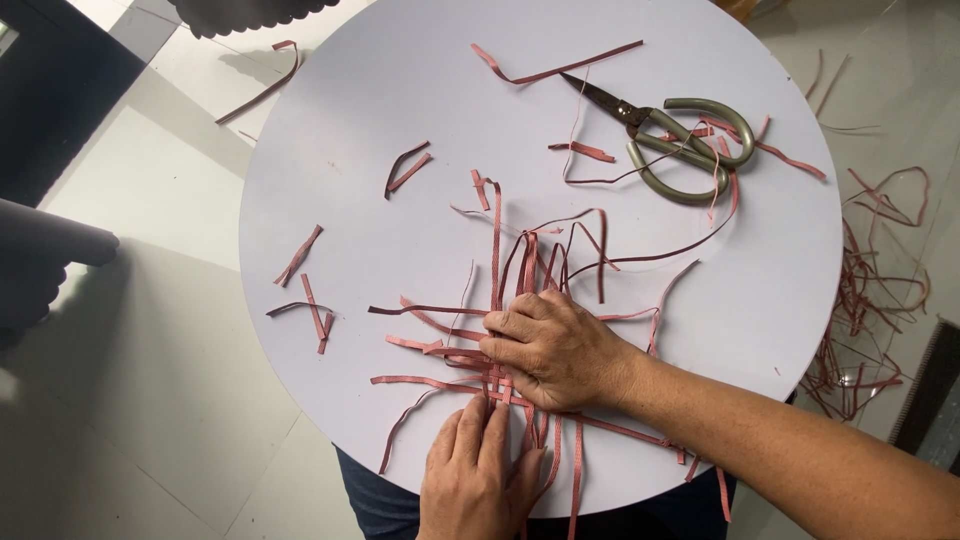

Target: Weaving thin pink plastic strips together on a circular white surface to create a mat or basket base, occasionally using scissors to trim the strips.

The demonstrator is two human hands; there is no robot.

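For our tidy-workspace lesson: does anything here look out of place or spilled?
Yes. Loose pink strip offcuts lie scattered over the round white table, and a tangle of strips has fallen onto the floor at its right. The scissors lie open among scraps.

Reddish-pink strips (495, 260), white round table (330, 90), olive-grey scissors (680, 140).

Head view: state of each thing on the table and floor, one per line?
Scissors: blades shut, lying flat on the table, untouched.
Woven strips: interlaced, pressed flat under both hands.
Loose strips: cut pieces, scattered on the round table.
Floor strips: tangled heap.
Left hand: flat on the weave.
Right hand: knuckles bent, pressing the weave.
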